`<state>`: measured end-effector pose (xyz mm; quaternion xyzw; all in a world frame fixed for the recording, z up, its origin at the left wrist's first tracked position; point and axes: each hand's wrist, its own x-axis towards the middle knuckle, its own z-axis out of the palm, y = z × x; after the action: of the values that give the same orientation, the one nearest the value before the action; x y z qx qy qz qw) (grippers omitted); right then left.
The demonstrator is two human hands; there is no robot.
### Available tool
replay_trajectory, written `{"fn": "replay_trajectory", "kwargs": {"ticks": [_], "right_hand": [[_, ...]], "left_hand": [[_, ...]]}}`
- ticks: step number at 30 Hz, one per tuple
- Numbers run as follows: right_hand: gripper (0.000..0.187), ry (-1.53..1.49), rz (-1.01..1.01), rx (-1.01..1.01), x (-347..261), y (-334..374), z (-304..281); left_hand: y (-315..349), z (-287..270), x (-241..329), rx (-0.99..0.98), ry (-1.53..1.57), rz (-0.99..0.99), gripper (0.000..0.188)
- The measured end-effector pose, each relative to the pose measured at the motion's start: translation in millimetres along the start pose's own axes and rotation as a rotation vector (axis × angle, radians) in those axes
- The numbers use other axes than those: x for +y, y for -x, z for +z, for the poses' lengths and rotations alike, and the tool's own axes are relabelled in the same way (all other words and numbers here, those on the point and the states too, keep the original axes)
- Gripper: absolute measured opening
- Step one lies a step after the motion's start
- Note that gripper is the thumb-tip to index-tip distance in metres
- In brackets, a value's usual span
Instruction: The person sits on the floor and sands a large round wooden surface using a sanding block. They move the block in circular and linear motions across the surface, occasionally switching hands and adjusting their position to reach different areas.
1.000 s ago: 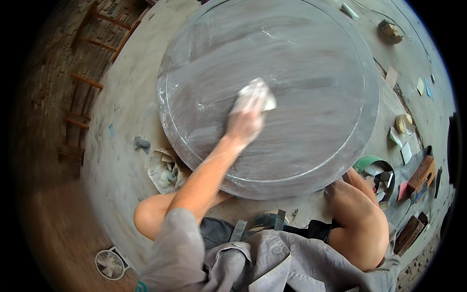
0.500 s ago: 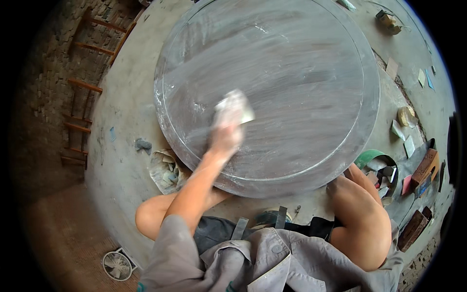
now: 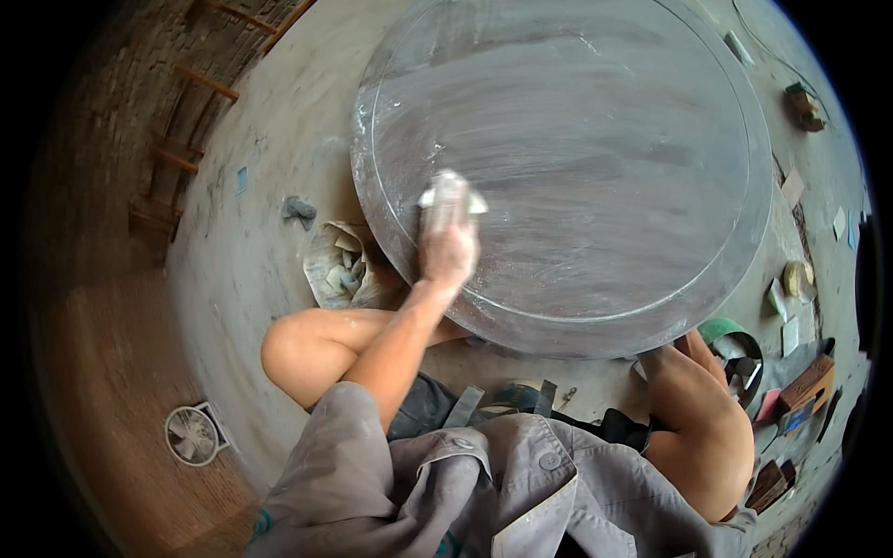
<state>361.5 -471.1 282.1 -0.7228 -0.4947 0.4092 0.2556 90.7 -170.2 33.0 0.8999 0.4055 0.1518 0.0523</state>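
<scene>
The left hand [image 3: 450, 240] holds a pale pad [image 3: 478, 203] under straightened, blurred fingers, left of frame centre; the round board [image 3: 595, 177], upper centre, spreads mostly rightward from them; right hand unseen.

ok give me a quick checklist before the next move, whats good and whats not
1. Pale pad under left hand's fingers: ok.
2. Pad inside the ring line of the round grey panel: ok.
3. Panel free of white marks: not ok, several show toward its left side.
4. Pad's underside fit for use: cannot tell, hidden.
5. Right hand placed safely: cannot tell, no clear view.
6. Green tub off the panel: ok, beside it.
</scene>
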Motion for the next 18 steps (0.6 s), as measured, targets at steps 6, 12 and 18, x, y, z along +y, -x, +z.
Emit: {"fn": "replay_trajectory", "kwargs": {"ticks": [6, 12, 18], "right_hand": [[0.046, -0.269, 0.105, -0.181, 54, -33, 55], [0.045, -0.543, 0.335, -0.303, 131, -61, 92], [0.045, -0.564, 0.494, -0.330, 202, -54, 84]], "left_hand": [[31, 15, 96, 0.037, 0.174, -0.051, 0.052], [65, -16, 33, 0.052, 0.126, -0.151, 0.053], [100, -13, 106, -0.024, 0.251, -0.189, 0.074]]}}
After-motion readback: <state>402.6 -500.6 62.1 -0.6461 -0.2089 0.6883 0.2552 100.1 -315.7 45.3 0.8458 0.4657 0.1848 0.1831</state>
